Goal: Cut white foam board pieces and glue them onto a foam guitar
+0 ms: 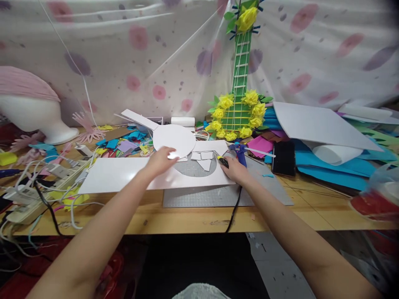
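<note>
My left hand (161, 161) pinches the lower edge of a white banjo-shaped cutout (174, 139), a round disc with a long straight neck pointing up to the left. Below it lies a long white board (109, 174) with a round opening cut into it. My right hand (234, 169) is closed around a yellow-and-black utility knife (223, 161), its tip by the opening's right rim. Several small white offcuts (204, 164) lie within the opening, over a grey cutting mat (199, 197).
A blue glue gun (240, 154) stands just beyond my right hand. Behind is a green paper guitar (240, 83) with yellow flowers. A power strip (40, 189) with tangled cables sits at left, a foam head (28, 108) behind it. White sheets (324, 124) and blue sheets (333, 168) are piled at right.
</note>
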`<state>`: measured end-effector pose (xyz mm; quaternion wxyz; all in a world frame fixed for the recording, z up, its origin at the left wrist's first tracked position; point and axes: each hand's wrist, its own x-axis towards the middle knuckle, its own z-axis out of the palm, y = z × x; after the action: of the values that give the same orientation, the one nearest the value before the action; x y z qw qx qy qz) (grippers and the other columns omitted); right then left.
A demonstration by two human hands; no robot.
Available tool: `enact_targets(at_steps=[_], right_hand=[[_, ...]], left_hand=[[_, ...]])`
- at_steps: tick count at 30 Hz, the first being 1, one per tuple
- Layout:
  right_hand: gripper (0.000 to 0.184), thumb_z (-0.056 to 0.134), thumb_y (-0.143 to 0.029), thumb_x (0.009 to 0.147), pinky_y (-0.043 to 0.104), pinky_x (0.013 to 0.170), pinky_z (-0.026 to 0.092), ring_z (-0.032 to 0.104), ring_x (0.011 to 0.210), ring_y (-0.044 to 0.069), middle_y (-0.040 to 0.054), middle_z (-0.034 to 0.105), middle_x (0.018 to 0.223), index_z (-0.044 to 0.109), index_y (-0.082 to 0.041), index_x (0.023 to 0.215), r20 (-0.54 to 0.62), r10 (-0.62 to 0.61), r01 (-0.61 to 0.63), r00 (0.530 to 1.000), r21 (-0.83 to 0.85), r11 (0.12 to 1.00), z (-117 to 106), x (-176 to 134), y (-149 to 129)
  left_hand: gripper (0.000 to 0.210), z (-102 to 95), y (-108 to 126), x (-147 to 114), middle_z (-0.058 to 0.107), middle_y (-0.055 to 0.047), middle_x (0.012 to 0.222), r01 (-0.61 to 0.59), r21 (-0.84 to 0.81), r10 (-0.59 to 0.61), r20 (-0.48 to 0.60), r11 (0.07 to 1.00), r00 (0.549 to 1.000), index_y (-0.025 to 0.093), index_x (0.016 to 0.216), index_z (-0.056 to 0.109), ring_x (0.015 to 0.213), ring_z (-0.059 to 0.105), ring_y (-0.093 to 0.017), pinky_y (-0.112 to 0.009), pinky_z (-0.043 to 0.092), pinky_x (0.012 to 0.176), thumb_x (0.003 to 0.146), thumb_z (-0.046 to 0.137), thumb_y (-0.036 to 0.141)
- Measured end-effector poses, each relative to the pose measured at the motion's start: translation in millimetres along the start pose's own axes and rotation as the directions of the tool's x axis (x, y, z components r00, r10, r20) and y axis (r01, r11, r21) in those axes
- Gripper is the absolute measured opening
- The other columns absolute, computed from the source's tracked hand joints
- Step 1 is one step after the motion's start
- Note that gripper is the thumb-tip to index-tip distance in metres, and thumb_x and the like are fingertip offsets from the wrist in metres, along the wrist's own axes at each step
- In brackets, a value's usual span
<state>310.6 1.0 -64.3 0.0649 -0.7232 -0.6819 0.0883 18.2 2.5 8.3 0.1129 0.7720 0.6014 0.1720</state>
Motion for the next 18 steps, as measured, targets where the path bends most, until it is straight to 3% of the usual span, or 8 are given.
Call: enact_targets(at_steps=[3,6,7,9,14,18], right_hand=[[0.052,0.041,-0.040,0.086,0.036,0.083,0.040,0.052,0.105,0.028,0.0173,0.051,0.118,0.039,-0.015,0.132,-0.093,-0.026,0.022,0.995,-0.048,0.999,6,0,-10],[0.051,0.039,-0.041,0.088,0.035,0.081,0.039,0.053,0.101,0.028,0.0176,0.053,0.112,0.039,-0.014,0.131,-0.131,-0.070,0.062,0.989,-0.068,0.996,12,0,-19],[0.051,0.038,-0.042,0.088,0.035,0.080,0.039,0.053,0.099,0.028,0.0173,0.053,0.111,0.039,-0.015,0.131,-0.134,-0.076,0.067,0.988,-0.068,0.995,14,0,-21],[0.052,0.037,-0.045,0.088,0.035,0.078,0.040,0.054,0.097,0.027,0.0168,0.054,0.109,0.039,-0.015,0.131,-0.148,-0.075,0.067,0.986,-0.060,0.996,18,0,-24],[0.054,0.042,-0.048,0.084,0.033,0.074,0.040,0.054,0.094,0.027,0.0142,0.055,0.110,0.042,-0.019,0.128,-0.190,-0.146,0.138,0.971,-0.052,0.989,19,2,-19],[0.055,0.048,-0.045,0.080,0.032,0.073,0.041,0.055,0.095,0.026,0.0114,0.056,0.113,0.042,-0.021,0.130,-0.124,-0.265,0.263,0.956,-0.031,0.964,16,6,-9]], left_hand=[[0.042,-48.0,-31,11,0.059,-0.008,0.116,0.265,0.208,-0.242,-0.128,0.942,0.962,0.021,0.112,0.060,0.100,0.057,-0.025,-0.033,0.044,0.080,0.075,0.051,0.040],[0.046,-86.1,-65,9,0.060,-0.010,0.115,0.487,0.374,-0.475,-0.132,0.789,0.870,0.020,0.114,0.059,0.100,0.056,-0.029,-0.035,0.044,0.076,0.073,0.051,0.039],[0.049,-94.2,-76,6,0.059,-0.012,0.117,0.501,0.427,-0.507,-0.109,0.753,0.855,0.019,0.117,0.057,0.101,0.056,-0.029,-0.035,0.044,0.075,0.074,0.051,0.040],[0.050,-103.4,-93,-2,0.058,-0.012,0.119,0.492,0.516,-0.536,-0.075,0.701,0.841,0.018,0.119,0.056,0.103,0.054,-0.029,-0.035,0.043,0.077,0.074,0.050,0.040],[0.052,-105.6,-114,-18,0.060,-0.009,0.115,0.436,0.595,-0.507,-0.055,0.675,0.860,0.020,0.118,0.055,0.102,0.053,-0.026,-0.033,0.042,0.078,0.073,0.050,0.047],[0.061,-108.1,-119,-20,0.060,-0.015,0.114,0.529,0.607,-0.633,-0.055,0.593,0.772,0.012,0.115,0.055,0.097,0.055,-0.028,-0.035,0.044,0.074,0.068,0.054,0.053]])
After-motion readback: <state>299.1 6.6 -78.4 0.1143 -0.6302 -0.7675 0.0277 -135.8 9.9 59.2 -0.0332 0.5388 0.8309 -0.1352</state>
